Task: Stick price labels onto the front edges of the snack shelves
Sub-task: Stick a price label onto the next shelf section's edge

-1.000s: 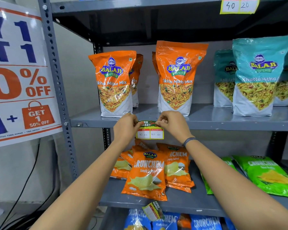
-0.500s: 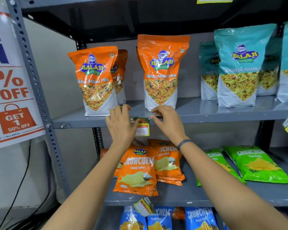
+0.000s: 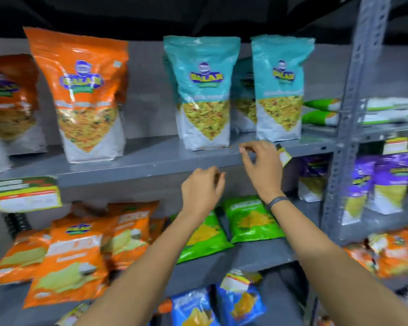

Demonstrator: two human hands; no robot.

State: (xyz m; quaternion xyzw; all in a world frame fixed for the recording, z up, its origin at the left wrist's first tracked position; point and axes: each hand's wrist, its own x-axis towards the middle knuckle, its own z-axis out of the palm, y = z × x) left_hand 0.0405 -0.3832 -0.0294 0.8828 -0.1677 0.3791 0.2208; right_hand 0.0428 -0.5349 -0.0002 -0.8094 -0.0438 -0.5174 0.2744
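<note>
The yellow-and-green price label (image 3: 26,194) is stuck on the front edge of the grey snack shelf (image 3: 132,170), far left, under the orange bags (image 3: 85,95). My left hand (image 3: 201,191) hovers just below that shelf edge with fingers loosely curled and nothing visible in them. My right hand (image 3: 262,165) is raised at the shelf edge under the teal bags (image 3: 205,90), fingers spread, with nothing seen in them. A second small label (image 3: 284,156) hangs tilted at the edge, just behind the right hand. The frame is blurred.
A perforated grey upright (image 3: 349,118) bounds the bay on the right, with purple bags (image 3: 382,184) beyond it. On the shelf below lie orange packets (image 3: 76,255) and green packets (image 3: 250,220). Blue packets (image 3: 222,304) fill the lowest level.
Both hands have let go of the label, which stays on the shelf edge. The view and both hands have swung right, from the orange bags to the teal bags.
</note>
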